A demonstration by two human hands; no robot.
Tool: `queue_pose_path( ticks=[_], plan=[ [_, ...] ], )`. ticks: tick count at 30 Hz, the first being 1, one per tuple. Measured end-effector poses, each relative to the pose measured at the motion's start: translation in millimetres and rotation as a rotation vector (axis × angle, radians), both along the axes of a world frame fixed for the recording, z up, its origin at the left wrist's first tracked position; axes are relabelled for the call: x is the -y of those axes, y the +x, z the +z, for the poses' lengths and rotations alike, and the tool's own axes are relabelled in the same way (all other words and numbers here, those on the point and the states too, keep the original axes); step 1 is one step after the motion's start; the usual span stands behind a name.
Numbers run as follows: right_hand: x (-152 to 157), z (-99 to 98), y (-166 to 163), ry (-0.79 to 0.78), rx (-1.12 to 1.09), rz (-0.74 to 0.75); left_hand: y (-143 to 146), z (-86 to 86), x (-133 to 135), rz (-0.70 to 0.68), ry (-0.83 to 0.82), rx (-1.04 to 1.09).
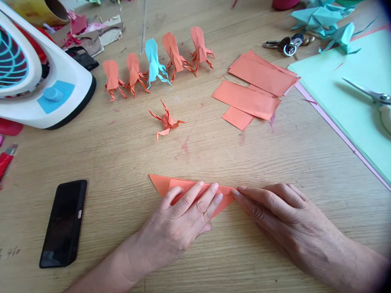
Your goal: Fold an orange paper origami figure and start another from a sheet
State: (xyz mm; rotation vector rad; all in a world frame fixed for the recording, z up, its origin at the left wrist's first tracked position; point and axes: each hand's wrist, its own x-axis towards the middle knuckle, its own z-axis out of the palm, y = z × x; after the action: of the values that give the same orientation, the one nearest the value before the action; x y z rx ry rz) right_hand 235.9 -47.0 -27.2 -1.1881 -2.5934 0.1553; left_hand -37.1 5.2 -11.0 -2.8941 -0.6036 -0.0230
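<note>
A folded sheet of orange paper lies on the wooden table in front of me, its pointed left corner showing. My left hand rests flat over its middle, fingers spread and pressing it down. At the paper's right tip, my right hand pinches the corner between thumb and index finger. Part of the sheet is hidden beneath the left fingers. Beyond it sits a small folded orange paper figure with thin, bent limbs.
Several folded figures, including a blue one, stand in a row behind. Orange paper strips lie back right, near keys and scissors on a green sheet. A phone and a white fan are at left.
</note>
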Motion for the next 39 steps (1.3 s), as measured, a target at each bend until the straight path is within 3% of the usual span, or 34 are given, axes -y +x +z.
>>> queue_pose_path(
  ticks=[23,39],
  plan=[
    [0,4.4,-24,0.166,0.058,0.040,-1,-4.0,6,0.035,-0.036,-0.012],
    [0,3.6,-24,0.134,0.110,0.055,-10,-4.7,-1,0.027,-0.198,-0.068]
  ],
)
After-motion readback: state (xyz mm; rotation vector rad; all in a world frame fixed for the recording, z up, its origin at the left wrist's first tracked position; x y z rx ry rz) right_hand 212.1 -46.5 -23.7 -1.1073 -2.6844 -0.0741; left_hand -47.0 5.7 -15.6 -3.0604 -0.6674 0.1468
